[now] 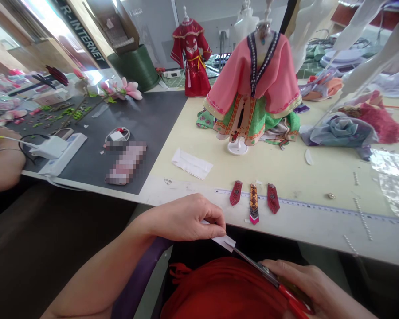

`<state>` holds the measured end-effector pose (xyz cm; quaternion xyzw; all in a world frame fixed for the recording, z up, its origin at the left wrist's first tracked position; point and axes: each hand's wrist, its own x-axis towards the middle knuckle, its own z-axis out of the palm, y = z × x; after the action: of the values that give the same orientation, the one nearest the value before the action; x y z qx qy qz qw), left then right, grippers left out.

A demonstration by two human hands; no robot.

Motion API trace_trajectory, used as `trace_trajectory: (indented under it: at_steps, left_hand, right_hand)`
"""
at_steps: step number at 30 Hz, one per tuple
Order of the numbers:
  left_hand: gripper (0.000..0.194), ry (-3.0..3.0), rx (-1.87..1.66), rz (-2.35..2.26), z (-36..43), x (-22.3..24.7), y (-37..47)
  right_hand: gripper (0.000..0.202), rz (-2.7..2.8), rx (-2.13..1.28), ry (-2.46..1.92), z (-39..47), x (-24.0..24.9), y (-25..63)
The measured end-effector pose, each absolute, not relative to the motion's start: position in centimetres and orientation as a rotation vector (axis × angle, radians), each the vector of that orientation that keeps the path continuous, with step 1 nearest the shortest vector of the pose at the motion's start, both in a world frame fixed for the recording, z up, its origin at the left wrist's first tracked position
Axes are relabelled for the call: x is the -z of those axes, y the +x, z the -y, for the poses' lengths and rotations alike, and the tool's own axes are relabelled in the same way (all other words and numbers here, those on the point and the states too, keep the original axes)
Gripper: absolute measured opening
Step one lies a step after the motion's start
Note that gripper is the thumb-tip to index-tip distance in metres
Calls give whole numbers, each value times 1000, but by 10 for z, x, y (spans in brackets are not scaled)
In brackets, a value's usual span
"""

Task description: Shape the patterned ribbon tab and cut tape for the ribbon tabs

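A: Cream bench (279,168), doll gowns behind. And the scissors (269,274)?

B: Below the edge, lying diagonally, tips up-left at the paper strip (224,240).

A: Grips?

B: Left hand (186,218) pinches the strip; right hand (314,285) is wrapped around the handles.

Red-handled scissors (269,274) meet a white paper strip (224,240); pink-and-green patterned doll robe (254,93), red robe (192,53) behind, cream worktop (279,168), dark grey mat (146,124).

Right hand (314,288) cut off at lower edge, red scissor handles (297,303) mostly hidden in its grip, white scrap (224,240) half covered by left hand (186,217) fingers, pink flat item (126,163) on worktop (279,170) blurred out, another person's arm (1,161) cropped at left edge.
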<state>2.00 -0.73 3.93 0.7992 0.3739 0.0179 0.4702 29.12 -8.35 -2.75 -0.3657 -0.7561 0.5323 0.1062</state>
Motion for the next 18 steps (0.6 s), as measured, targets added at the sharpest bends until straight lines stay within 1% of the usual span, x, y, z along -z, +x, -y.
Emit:
trace_trajectory:
  at_steps: [10, 18]
  left_hand:
    - [15, 1944, -51, -957, 12, -44, 18]
    - [16, 1972, -37, -1005, 18, -48, 16]
  right_hand:
    - [31, 2197, -1559, -1094, 83, 27, 290]
    - [33, 2258, -1480, -1072, 85, 24, 289]
